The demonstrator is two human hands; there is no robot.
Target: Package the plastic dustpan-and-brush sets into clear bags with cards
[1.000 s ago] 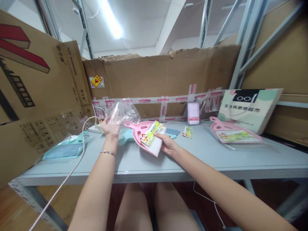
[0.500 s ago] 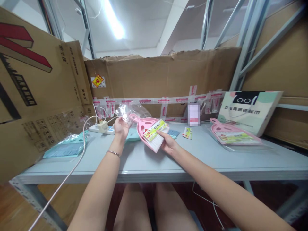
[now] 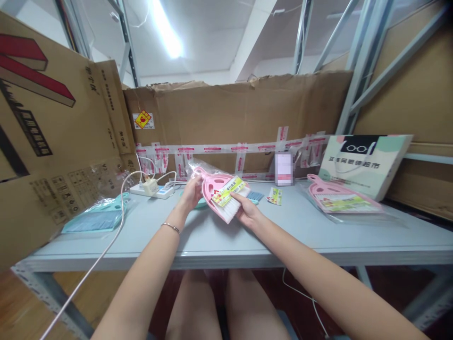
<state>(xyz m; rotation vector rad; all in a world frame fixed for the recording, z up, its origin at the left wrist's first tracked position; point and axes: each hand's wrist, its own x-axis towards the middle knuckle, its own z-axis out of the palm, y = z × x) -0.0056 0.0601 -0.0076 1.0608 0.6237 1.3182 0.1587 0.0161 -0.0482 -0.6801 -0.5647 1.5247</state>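
Observation:
A pink dustpan (image 3: 211,180) is held tilted above the table, with a white-bristled brush (image 3: 231,208) lying in it and a yellow-green label card (image 3: 226,192) across both. My right hand (image 3: 247,211) is closed on its lower right edge, thumb over the card. At the handle end, my left hand (image 3: 192,191) is closed on a clear plastic bag (image 3: 204,165), which bunches around the handle. How far the bag covers the dustpan is hard to see. Behind them lies a teal dustpan (image 3: 201,203), mostly hidden, with a blue-bristled brush (image 3: 255,196).
A bagged pink dustpan set (image 3: 347,196) lies right, before a paper carrier bag (image 3: 364,163). At left are a bagged teal set (image 3: 94,217), a power strip (image 3: 161,192) and a white cable (image 3: 118,226). A loose card (image 3: 274,196) and a phone (image 3: 283,168) are near the back cardboard.
My left hand has moved right and a little down, bringing the plastic bag against the pink dustpan's handle. My right hand keeps its hold on the dustpan, nearly still.

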